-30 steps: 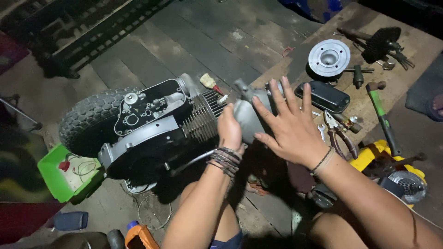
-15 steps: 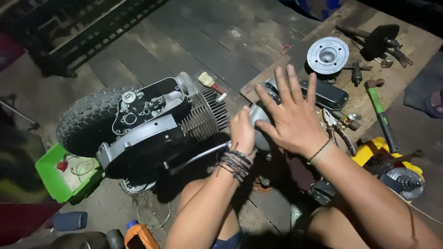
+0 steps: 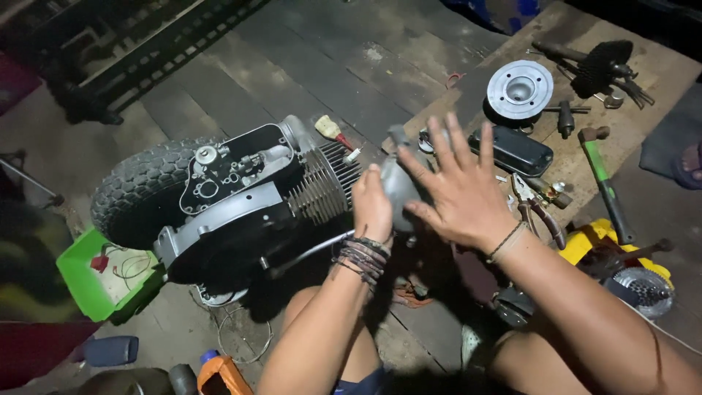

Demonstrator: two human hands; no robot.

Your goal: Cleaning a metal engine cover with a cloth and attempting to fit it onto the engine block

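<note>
Grey metal cylinder head (image 3: 398, 192) against finned cylinder (image 3: 325, 186), left hand (image 3: 373, 208) gripping, right hand (image 3: 461, 186) spread

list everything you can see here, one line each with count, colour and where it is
engine: one, grey and black, on the floor at centre left
tyre: one, black, knobbly, on the engine's left end
finned cylinder: one, grey, on the engine's right end
grey metal part: one, between the hands at the cylinder
round metal disc: one, silver, on the wooden board upper right
black cover: one, on the board below the disc
hammer: one, green handle, right side
pliers: one, dark handles, beside the right hand
green tray: one, lower left, wires inside
left hand: gripping the grey part, bracelets on the wrist
right hand: fingers spread, palm against the part
</note>
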